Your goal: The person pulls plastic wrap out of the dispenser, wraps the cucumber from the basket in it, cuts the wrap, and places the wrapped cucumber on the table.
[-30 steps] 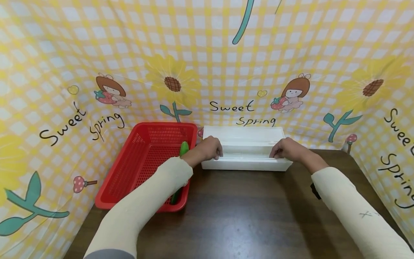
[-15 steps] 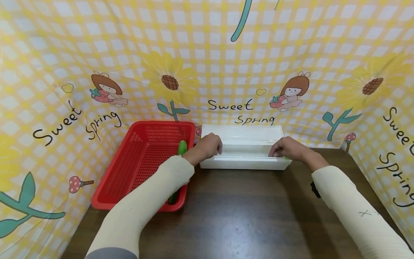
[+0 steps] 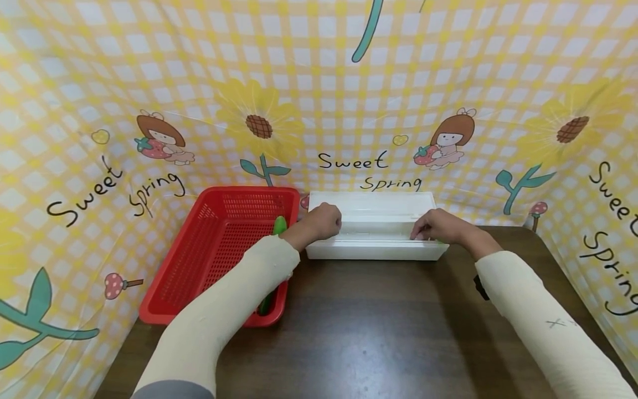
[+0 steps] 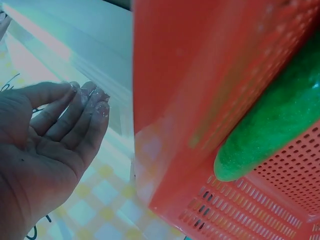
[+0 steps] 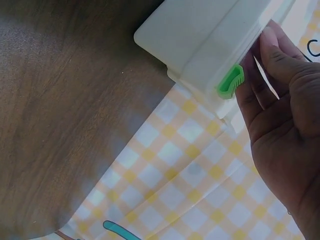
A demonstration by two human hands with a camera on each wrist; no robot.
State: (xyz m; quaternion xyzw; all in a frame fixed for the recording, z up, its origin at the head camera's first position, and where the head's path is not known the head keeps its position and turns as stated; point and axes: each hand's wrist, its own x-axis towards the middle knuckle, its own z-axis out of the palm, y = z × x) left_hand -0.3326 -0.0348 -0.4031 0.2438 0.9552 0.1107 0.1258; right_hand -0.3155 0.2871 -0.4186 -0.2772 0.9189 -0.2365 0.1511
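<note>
A long white cling film dispenser box (image 3: 376, 252) lies on the table with its lid (image 3: 371, 200) raised at the back. My left hand (image 3: 324, 220) is over the box's left end. In the left wrist view its thumb and fingers pinch clear cling film (image 4: 100, 102), crinkled and shiny over the fingertips. At the right end, my right hand (image 3: 441, 227) pinches at the box's front edge, thumb and forefinger together; the film there barely shows. A green slide cutter (image 5: 231, 82) sits at the box's end, right beside the fingers of that hand.
To the left stands a red perforated basket (image 3: 181, 255), partly under my left forearm. A green cucumber (image 3: 279, 224) lies along its right side, its middle hidden by the sleeve. Checked cloth (image 3: 339, 111) hangs behind the brown table (image 3: 369, 332).
My left fingers have risen slightly from the box's front edge. The right hand has shifted a little left along the edge. Box and basket stay put as the head view drifts slightly.
</note>
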